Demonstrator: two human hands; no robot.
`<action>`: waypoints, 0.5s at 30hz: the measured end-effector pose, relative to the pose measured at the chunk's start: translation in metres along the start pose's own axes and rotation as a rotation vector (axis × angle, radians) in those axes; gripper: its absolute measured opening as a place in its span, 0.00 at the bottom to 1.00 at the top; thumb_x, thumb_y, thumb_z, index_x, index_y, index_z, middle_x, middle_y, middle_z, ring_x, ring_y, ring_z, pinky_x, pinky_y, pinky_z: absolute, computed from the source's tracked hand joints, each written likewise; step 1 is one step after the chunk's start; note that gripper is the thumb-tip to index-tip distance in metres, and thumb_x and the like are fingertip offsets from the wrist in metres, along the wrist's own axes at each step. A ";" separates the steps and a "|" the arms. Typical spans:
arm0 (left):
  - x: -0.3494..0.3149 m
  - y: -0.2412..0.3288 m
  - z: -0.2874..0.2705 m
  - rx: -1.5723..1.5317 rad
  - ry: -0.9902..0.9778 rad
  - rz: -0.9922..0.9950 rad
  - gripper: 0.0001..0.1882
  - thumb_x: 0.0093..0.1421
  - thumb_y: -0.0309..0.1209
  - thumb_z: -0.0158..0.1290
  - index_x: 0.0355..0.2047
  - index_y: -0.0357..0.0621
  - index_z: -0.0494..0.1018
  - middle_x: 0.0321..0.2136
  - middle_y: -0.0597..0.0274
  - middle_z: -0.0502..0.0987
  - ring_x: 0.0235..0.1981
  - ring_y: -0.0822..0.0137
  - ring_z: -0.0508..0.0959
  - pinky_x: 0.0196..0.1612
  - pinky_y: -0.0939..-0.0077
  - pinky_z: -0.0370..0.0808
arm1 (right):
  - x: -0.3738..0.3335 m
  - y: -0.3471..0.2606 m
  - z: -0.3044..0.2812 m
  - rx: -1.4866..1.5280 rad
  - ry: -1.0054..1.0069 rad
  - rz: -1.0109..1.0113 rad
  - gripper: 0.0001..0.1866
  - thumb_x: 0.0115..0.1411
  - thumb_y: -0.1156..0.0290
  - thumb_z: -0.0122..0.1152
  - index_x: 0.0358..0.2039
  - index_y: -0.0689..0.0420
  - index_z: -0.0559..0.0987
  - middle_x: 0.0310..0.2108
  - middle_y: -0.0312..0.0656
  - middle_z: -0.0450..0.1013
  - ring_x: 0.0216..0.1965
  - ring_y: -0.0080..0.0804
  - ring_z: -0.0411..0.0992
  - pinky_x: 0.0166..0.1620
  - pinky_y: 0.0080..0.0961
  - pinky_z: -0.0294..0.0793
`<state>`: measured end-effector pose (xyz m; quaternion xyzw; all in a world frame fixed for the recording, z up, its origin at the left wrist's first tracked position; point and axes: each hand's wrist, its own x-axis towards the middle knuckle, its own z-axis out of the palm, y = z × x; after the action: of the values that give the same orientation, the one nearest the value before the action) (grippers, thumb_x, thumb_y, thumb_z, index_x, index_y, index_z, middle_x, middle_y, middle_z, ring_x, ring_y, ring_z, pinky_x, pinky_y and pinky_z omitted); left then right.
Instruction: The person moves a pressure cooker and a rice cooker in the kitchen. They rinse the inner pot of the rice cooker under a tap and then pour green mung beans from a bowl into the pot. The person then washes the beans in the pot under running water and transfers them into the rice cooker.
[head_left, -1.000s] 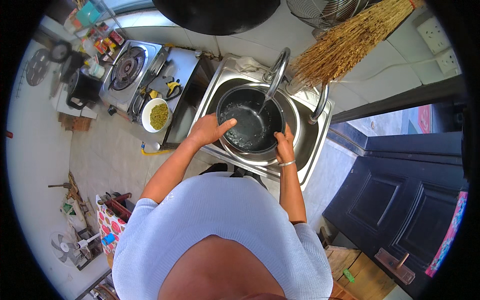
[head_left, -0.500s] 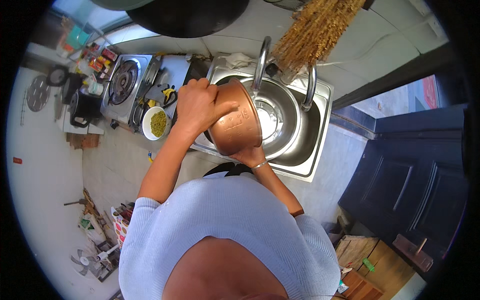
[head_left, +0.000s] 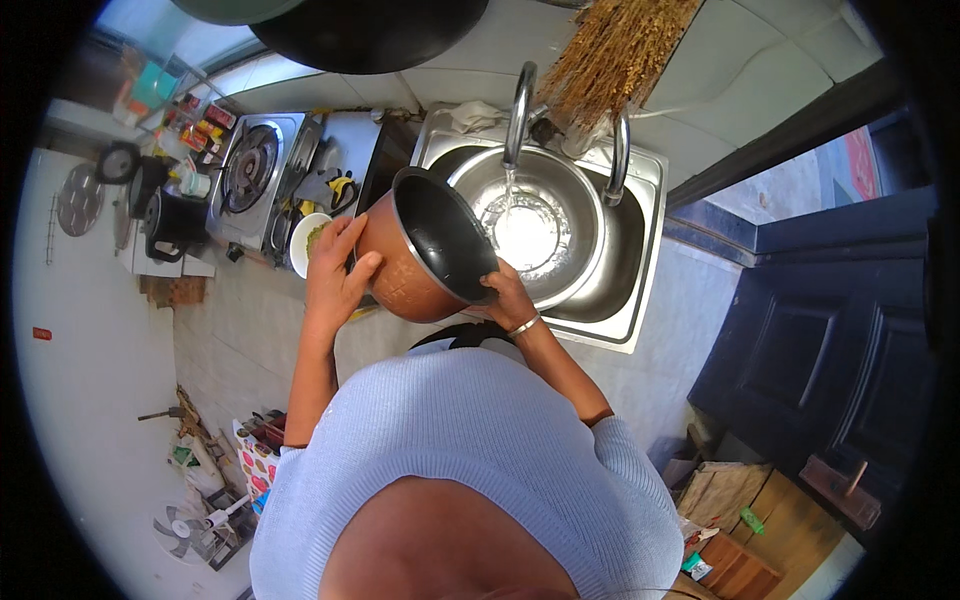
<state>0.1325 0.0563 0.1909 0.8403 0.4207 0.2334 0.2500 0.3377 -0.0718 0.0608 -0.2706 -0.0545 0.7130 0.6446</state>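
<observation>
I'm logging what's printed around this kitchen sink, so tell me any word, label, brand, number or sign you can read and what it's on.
Nothing legible here.
Copper-coloured, black-lined round pot: faint marks on its outside, too blurred to read.
Red and yellow containers at upper left: labels too small to read.
Small red rectangle on the white wall: any lettering too small.

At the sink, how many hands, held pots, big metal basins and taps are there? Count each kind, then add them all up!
Left hand and right hand: 2
Held pot: 1
Big metal basin: 1
Left tap and right tap: 2
Total: 6
</observation>
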 end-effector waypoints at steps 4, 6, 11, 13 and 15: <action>-0.034 -0.039 0.002 -0.499 -0.214 -0.246 0.43 0.57 0.56 0.52 0.65 0.45 0.53 0.57 0.52 0.66 0.58 0.59 0.65 0.59 0.67 0.62 | 0.009 0.012 -0.014 -0.281 0.104 -0.249 0.24 0.46 0.81 0.47 0.47 0.64 0.70 0.39 0.38 0.72 0.38 0.24 0.70 0.42 0.20 0.71; -0.046 -0.044 0.006 -0.809 -0.328 -0.400 0.49 0.55 0.60 0.52 0.67 0.47 0.46 0.58 0.54 0.64 0.59 0.59 0.64 0.58 0.65 0.63 | 0.007 0.011 -0.011 -0.436 0.183 -0.308 0.24 0.45 0.81 0.48 0.47 0.64 0.70 0.38 0.38 0.72 0.38 0.25 0.70 0.43 0.20 0.70; -0.083 -0.072 0.019 -1.174 -0.260 -0.568 0.50 0.52 0.59 0.57 0.66 0.51 0.46 0.55 0.60 0.65 0.49 0.67 0.72 0.49 0.69 0.74 | 0.005 -0.003 0.016 -1.034 0.153 -0.508 0.34 0.43 0.79 0.53 0.56 0.66 0.65 0.48 0.52 0.71 0.50 0.36 0.70 0.51 0.26 0.70; -0.097 -0.068 0.022 -1.181 -0.166 -0.682 0.47 0.53 0.53 0.57 0.65 0.50 0.47 0.55 0.60 0.65 0.49 0.67 0.73 0.48 0.67 0.75 | 0.009 -0.007 0.027 -1.219 0.077 -0.586 0.35 0.43 0.78 0.54 0.57 0.65 0.64 0.52 0.55 0.68 0.53 0.38 0.68 0.53 0.28 0.68; -0.103 -0.051 0.023 -1.230 -0.003 -0.795 0.33 0.58 0.43 0.55 0.60 0.44 0.57 0.52 0.58 0.72 0.51 0.64 0.74 0.51 0.61 0.74 | 0.010 -0.012 0.037 -1.319 -0.009 -0.623 0.35 0.46 0.76 0.58 0.58 0.63 0.63 0.57 0.53 0.64 0.58 0.38 0.64 0.58 0.30 0.63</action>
<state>0.0605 -0.0074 0.1231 0.3319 0.4864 0.3178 0.7431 0.3311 -0.0504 0.0946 -0.5718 -0.5500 0.3161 0.5202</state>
